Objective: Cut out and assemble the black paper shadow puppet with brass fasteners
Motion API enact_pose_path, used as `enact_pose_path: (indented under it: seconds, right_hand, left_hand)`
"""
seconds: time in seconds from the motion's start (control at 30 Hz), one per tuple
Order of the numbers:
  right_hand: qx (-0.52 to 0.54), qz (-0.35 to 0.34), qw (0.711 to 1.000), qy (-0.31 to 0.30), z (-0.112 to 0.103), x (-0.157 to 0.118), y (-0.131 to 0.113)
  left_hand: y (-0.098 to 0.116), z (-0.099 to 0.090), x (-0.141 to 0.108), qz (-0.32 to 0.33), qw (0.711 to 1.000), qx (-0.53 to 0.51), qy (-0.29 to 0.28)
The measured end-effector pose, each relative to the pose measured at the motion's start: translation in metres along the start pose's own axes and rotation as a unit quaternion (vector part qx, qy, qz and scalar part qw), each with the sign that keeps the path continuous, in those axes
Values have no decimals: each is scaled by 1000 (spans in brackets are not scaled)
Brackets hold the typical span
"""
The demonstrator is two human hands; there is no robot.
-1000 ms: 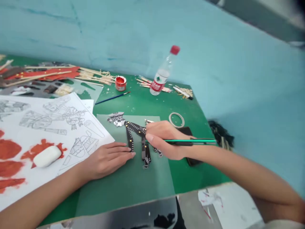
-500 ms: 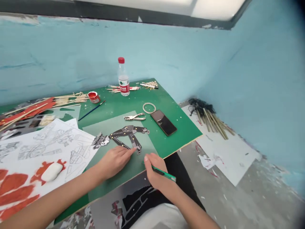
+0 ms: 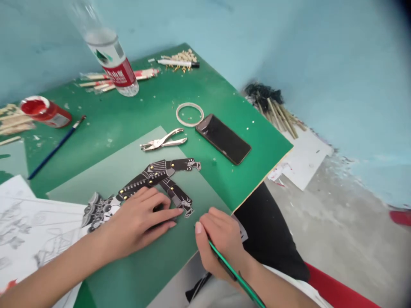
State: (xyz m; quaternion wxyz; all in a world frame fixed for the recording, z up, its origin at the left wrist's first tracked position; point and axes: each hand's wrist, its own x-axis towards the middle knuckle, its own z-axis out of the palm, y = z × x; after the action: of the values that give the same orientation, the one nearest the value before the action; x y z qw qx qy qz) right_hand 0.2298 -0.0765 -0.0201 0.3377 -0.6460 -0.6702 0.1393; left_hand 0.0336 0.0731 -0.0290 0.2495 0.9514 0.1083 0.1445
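A black-and-white jointed shadow puppet (image 3: 157, 171) with gold fasteners lies on a translucent sheet (image 3: 141, 273). My left hand (image 3: 146, 218) rests over it with fingers stretched out, the index fingertip touching the lower foot or hand piece. It hides part of the puppet's body and head. My right hand (image 3: 221, 235) is closed around a slim green utility knife (image 3: 229, 267), just right of the puppet, by the table edge. Its tip is hidden behind my fingers. A silver hole punch (image 3: 163, 141) lies beyond the puppet.
On the green table (image 3: 218, 94) are a phone (image 3: 224, 141), a tape ring (image 3: 177, 117), a water bottle (image 3: 118, 72), a red paint jar (image 3: 48, 113), a blue brush (image 3: 58, 147) and a marker (image 3: 176, 63). Drawings (image 3: 19, 222) lie left. Sticks (image 3: 282, 115) lie beyond the right edge.
The view has come closer to the puppet and tilted. My left hand stays on the puppet, its fingers more spread. The knife stays in my right hand, near the table edge.
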Motion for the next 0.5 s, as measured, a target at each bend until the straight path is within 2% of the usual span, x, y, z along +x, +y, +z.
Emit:
enact_pose_path:
  seconds: [0.13,0.3,0.4,0.5]
  right_hand:
    - [8,-11,1000,10,5,0,0]
    - [38,-2,999,23,12,-1,-4]
    - [59,14,998,24,14,1,-9]
    - [73,15,997,12,17,4,-13]
  left_hand:
    - [-1,3,-7,-6,998,-44,39]
    - [2,1,-10,12,997,-49,51]
    - [6,-7,-8,8,999,-38,36]
    - [11,-18,-8,8,999,-41,-14]
